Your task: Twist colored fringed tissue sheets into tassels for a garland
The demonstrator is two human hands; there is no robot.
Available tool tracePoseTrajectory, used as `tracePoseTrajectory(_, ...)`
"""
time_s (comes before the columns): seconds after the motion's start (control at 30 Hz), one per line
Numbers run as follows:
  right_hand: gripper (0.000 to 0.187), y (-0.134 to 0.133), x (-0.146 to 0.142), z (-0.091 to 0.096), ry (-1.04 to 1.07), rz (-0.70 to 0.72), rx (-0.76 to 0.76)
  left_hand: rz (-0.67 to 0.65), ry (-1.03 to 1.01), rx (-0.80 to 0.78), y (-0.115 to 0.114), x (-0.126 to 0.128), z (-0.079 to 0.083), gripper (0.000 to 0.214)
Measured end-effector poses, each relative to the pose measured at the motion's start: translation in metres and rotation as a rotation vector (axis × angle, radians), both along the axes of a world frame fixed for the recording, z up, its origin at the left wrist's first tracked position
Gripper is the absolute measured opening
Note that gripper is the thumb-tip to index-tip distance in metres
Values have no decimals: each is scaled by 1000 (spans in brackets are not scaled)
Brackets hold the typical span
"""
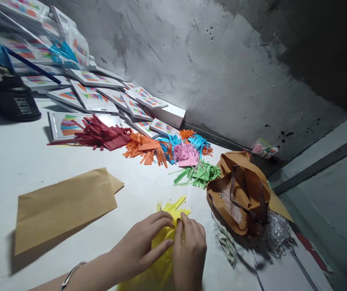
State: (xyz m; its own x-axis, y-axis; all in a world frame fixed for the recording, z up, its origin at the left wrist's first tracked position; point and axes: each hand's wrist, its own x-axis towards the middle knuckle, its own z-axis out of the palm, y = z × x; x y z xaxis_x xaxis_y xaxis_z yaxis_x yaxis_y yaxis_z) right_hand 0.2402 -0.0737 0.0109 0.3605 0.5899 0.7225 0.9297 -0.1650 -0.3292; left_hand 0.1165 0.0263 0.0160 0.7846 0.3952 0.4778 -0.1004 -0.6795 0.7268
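Both hands work a yellow paper [160, 267] lying on the table [9, 161] at its near edge. The left hand [139, 246] and right hand [189, 252] each pinch it, fingers [161, 218] curled close together. An envelope [64, 206] lies left, a bag [240, 194] right, and cut paper fringes [144, 148] beyond.

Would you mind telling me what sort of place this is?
Likely a paper-craft workspace: the left hand and right hand hold yellow paper on a white table, with fringed paper piles and stacked framed pictures by a grey wall.
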Motion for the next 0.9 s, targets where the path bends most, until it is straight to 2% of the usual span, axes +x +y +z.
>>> tracePoseTrajectory(0.1, 20, 1, 1, 2, -21, 14, 14, 91, 11, 155, 5, 0, 0, 26)
tracePoseTrajectory(0.2, 22, -3, 5, 9, 35, 116, 5, 129, 28, 274, 18, 2, 3, 14)
tracePoseTrajectory(0.3, 24, -10, 9, 17, 313, 242, -78, 234, 12, 364, 32, 4, 5, 17)
tracePoseTrajectory(0.4, 31, -14, 11, 20, 661, 268, -151, 277, -30, 441, 35, 6, 9, 17)
tracePoseTrajectory(0.5, 37, -15, 11, 18, 880, 291, -159, 194, -87, 434, 26, 8, 16, 23)
tracePoseTrajectory(0.7, 38, -17, 14, 13, 1206, 482, -157, 114, -151, 336, 18, 4, 29, 27)
tracePoseTrajectory(0.9, 37, -21, 13, 16, 1182, 480, -140, 99, -196, 264, 19, 4, 21, 22)
